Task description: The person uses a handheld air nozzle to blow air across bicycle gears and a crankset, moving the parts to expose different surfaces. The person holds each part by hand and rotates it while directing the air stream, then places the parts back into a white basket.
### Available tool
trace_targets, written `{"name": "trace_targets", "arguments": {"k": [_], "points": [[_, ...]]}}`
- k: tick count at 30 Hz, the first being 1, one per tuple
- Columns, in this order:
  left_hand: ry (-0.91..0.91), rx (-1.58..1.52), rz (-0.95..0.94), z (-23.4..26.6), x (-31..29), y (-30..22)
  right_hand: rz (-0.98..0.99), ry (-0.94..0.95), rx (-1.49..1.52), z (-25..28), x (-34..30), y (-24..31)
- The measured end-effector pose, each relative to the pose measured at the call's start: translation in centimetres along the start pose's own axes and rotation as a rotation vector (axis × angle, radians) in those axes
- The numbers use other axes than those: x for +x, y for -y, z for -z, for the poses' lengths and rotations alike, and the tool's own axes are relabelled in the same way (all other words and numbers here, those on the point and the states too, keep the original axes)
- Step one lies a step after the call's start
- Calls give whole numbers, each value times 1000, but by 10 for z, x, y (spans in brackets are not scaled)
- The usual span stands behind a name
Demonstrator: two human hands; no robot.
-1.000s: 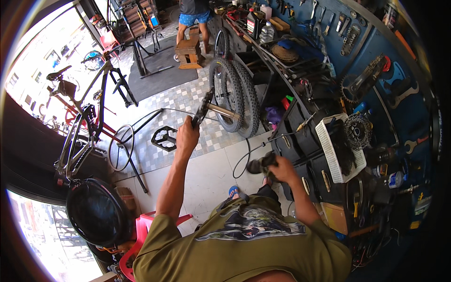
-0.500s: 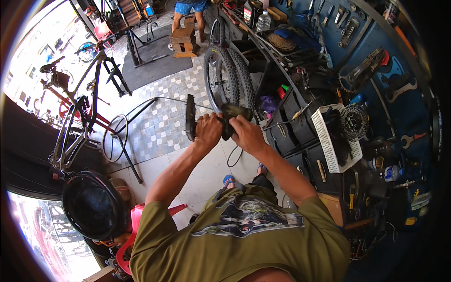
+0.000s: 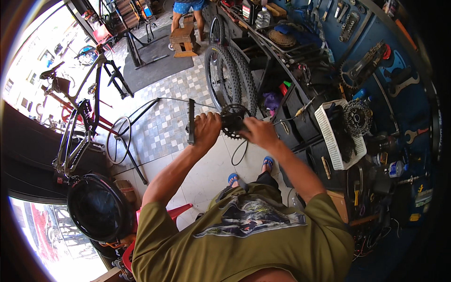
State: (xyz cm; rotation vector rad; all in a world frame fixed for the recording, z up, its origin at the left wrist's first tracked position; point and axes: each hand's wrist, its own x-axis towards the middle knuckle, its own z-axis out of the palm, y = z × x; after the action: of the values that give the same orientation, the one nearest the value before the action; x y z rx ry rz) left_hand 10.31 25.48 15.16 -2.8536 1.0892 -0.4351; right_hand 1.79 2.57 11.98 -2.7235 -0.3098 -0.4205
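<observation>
My left hand (image 3: 207, 129) is wrapped around the arm of a black bicycle crankset, held out in front of me above the tiled floor. A dark flat pedal (image 3: 191, 123) stands upright just left of that fist. On the other side the toothed chainring (image 3: 233, 113) faces up toward me. My right hand (image 3: 261, 133) is closed at the chainring's lower right edge, slightly blurred, and its fingertips are partly hidden.
Two upright tyred wheels (image 3: 225, 70) stand ahead. A white basket (image 3: 333, 141) and a cassette (image 3: 358, 118) are at the bench to my right, below a tool wall. A bike frame (image 3: 94, 94) hangs at left. A person (image 3: 188, 11) is by a wooden stool (image 3: 184, 40).
The crankset has turned so the chainring's face shows. My right hand has shifted right and slightly down, to the ring's edge. My left hand keeps its grip.
</observation>
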Motion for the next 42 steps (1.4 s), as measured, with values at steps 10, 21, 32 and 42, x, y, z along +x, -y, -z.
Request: {"name": "trace_targets", "arguments": {"k": [10, 21, 32, 42], "points": [[-99, 42, -204, -3, 0, -3, 187, -214, 15, 5, 25, 25], [-74, 48, -314, 7, 3, -2, 36, -51, 223, 10, 52, 4], [-83, 77, -359, 12, 7, 0, 19, -140, 173, 2, 59, -12], [-223, 25, -326, 9, 6, 11, 41, -143, 462, 21, 60, -26]]}}
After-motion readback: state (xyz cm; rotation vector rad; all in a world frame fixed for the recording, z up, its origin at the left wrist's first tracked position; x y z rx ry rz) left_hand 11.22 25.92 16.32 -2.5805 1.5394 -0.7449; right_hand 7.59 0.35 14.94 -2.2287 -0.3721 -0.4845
